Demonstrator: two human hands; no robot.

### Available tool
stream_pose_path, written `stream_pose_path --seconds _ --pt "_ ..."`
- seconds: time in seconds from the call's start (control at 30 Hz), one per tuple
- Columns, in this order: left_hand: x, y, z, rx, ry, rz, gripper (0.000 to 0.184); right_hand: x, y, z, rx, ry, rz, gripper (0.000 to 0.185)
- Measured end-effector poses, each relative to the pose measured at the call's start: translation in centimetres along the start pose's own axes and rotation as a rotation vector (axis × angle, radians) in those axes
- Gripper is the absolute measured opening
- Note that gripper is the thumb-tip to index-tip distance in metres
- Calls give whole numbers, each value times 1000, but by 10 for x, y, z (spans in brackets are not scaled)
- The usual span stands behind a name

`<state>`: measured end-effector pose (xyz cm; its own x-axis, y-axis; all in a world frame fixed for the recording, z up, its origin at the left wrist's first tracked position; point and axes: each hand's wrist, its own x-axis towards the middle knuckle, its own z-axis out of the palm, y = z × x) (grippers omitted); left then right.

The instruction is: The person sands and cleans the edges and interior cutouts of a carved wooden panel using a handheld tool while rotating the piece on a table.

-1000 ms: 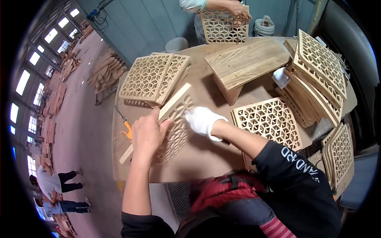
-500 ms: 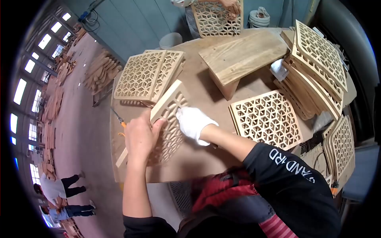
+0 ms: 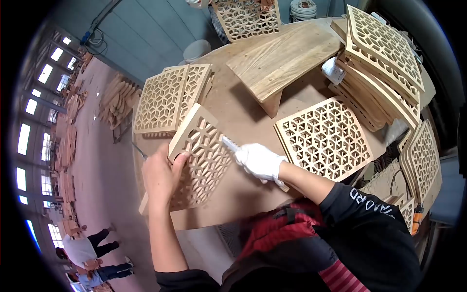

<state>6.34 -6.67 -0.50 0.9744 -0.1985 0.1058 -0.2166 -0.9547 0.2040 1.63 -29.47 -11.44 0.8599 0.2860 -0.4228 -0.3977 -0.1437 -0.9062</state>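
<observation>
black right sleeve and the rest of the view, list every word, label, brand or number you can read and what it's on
"RD": black right sleeve; its other white letters are too creased and slanted to read surely.
Any print on the white bucket is too small to read.
I can read no other text.

Blue-grey panelled wall (image 3: 160,31) at back, cable coil (image 3: 97,43) on its left end. White bucket (image 3: 197,50) by wall; stacked pails (image 3: 302,10) farther right. Wood pieces (image 3: 116,100) piled left, over workshop floor (image 3: 99,160). Windows (image 3: 23,139) far left, two people (image 3: 80,250) lower left.
</observation>
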Motion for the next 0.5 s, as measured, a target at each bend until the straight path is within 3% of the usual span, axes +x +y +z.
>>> stream_pose_path --seconds 0.2,0.4,0.47,0.5 --pt "3 -2 0 -10 -7 -8 38 9 -9 -4 6 -4 -61 35" --pt "-1 -2 3 30 48 51 31 23 -31 0 135 -120 130 36" --pt "-5 5 0 40 22 37 33 47 -32 3 -21 -54 107 42" --pt "-7 7 -1 45 9 29 34 59 -32 3 -353 -56 -71 41"
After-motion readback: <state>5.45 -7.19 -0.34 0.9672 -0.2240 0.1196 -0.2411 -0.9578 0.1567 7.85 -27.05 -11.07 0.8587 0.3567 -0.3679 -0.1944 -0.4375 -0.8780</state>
